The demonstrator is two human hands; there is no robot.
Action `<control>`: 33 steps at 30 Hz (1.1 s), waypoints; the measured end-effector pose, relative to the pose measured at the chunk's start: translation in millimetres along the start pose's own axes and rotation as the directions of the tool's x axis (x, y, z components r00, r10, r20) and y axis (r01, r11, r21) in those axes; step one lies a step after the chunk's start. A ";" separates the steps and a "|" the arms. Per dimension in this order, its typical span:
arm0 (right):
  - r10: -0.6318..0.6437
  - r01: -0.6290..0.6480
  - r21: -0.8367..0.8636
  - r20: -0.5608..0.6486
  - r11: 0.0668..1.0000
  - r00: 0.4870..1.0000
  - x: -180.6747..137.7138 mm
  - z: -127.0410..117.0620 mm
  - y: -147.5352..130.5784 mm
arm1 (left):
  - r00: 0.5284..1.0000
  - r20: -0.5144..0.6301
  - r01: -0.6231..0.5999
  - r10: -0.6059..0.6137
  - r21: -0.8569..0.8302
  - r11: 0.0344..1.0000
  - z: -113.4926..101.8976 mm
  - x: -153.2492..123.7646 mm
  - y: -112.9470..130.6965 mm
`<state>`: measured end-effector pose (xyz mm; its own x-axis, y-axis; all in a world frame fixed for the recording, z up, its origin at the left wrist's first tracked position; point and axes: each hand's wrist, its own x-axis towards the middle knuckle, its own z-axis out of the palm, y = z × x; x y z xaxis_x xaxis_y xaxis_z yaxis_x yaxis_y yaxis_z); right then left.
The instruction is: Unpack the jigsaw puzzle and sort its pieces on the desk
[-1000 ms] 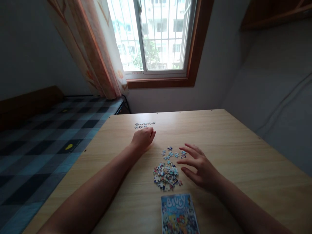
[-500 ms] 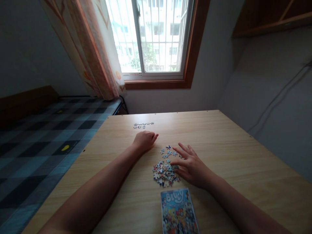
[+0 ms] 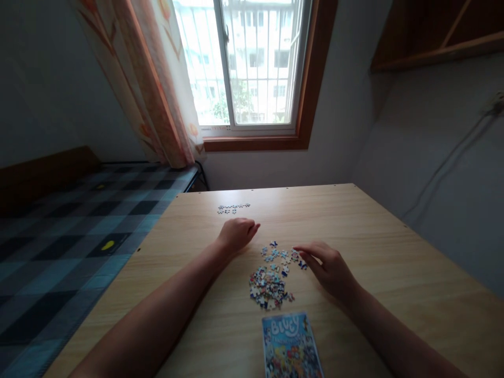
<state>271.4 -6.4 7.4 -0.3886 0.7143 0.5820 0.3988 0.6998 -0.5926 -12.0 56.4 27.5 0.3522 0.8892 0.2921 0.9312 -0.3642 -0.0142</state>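
Observation:
A heap of small jigsaw pieces [image 3: 269, 286] lies in the middle of the wooden table [image 3: 378, 236], with a looser scatter of pieces [image 3: 280, 253] just beyond it. My right hand [image 3: 328, 269] rests to the right of them, its fingers drawn together and its fingertips touching the scattered pieces. My left hand [image 3: 237, 233] lies on the table left of the scatter, loosely curled, and nothing shows in it. A short joined strip of pieces [image 3: 232, 208] sits farther back. The blue puzzle box [image 3: 290, 345] lies at the near edge.
A bed with a dark checked cover [image 3: 71, 226] stands left of the table. Behind are a barred window [image 3: 252, 63] and a patterned curtain [image 3: 157, 84]. A wooden shelf [image 3: 433, 37] hangs at the upper right, and a grey wall runs along the table's right side.
My right hand has moved from beside the heap up to the scattered pieces and drawn its spread fingers together. My left hand has shifted slightly right. The view has tilted a little.

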 end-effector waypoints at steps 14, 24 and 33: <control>0.154 -0.155 -0.032 -0.018 0.987 0.988 -6.9 5.3 1.3 | 0.997 0.049 0.053 -0.055 0.047 0.998 -22.5 -5.9 34.3; 0.293 -0.296 0.000 -0.137 0.955 0.946 -5.5 -0.7 20.5 | 0.867 0.127 0.467 -0.481 0.125 0.875 8.4 3.6 -28.6; 0.285 -0.238 -0.289 0.132 0.927 0.949 41.4 -3.7 44.1 | 0.842 0.184 0.491 -0.507 0.128 0.862 12.1 2.9 -31.8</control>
<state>276.0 54.0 7.4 -0.3649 0.8781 0.3096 0.7028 0.4779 -0.5270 -39.5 73.9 17.2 -0.1581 0.9844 0.0769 0.9874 0.1579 0.0082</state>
